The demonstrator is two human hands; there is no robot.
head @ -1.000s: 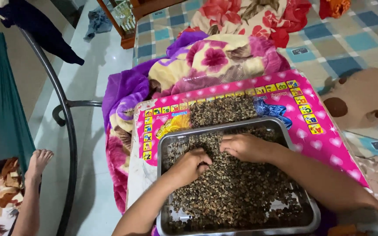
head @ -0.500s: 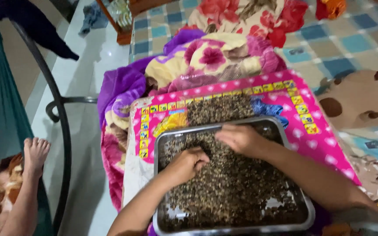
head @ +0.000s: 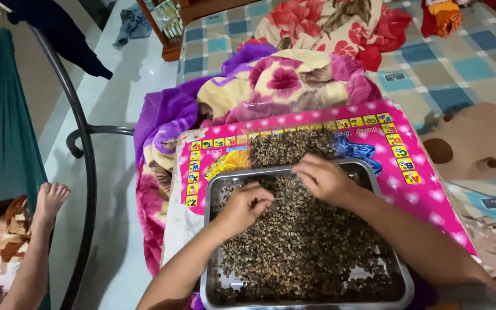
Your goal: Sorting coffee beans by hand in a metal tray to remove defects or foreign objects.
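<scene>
A: Two hands work in one tray. List the scene from the left edge.

B: At far left a green hammock (head: 1, 132) hangs from a curved black metal frame (head: 84, 155). Another person's foot (head: 50, 198) rests against the frame, above a brown patterned cloth (head: 4, 229). A pale tiled floor (head: 127, 92) lies beyond the frame.

A: Next item?

B: A purple and pink flowered blanket (head: 271, 86) is bunched on the bed's edge. Against it lies a pink alphabet board (head: 409, 178) with a loose pile of small dark seeds (head: 288, 146) on it.

A: Position of the tray?

B: The metal tray (head: 216, 189) sits on the near part of the board, directly in front of the person. It is covered with brown seeds (head: 311, 247), with bare metal showing at the near corners.

A: State of the left hand?

B: The left hand (head: 245, 204) is over the tray's far left area, fingers curled in and pressed together over the seeds. Whether it grips any cannot be told.

A: State of the right hand?

B: The right hand (head: 322, 178) is at the tray's far rim, fingers bent downward and close together, tips at the seeds beside the pile on the board. A pinch cannot be confirmed.

A: Right edge?

B: A checked blue and beige bedsheet (head: 449, 74) with a brown spotted animal print (head: 472, 143), and an orange cloth (head: 446, 14) at the top.
</scene>
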